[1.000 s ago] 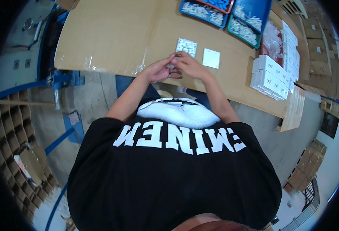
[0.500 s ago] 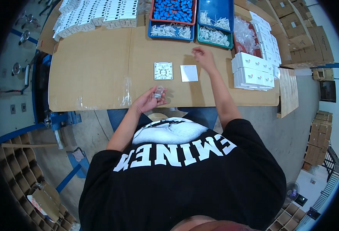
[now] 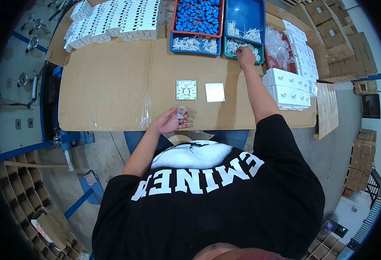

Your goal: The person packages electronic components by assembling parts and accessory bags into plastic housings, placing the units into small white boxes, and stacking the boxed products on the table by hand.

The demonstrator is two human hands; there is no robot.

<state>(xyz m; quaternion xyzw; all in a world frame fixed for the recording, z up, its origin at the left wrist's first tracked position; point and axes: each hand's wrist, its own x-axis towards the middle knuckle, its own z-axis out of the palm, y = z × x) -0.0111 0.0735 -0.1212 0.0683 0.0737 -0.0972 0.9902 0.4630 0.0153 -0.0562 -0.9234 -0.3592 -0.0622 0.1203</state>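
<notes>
From my remote seat I see the left forearm slant up to a spot just below the patterned square plate (image 3: 186,90), the palm turned partly upward. That left hand (image 3: 168,121) is loosely curled, its fingers grasping a small clear bag (image 3: 181,112). I have the right arm stretched out, beyond the plate and to its right, the right hand (image 3: 246,57) bent down over the green tray (image 3: 230,56) of white sticks (image 3: 233,46). Its fingertips are hidden, so I cannot tell whether they grip any. A plain white square (image 3: 215,92) lies just right of the plate.
</notes>
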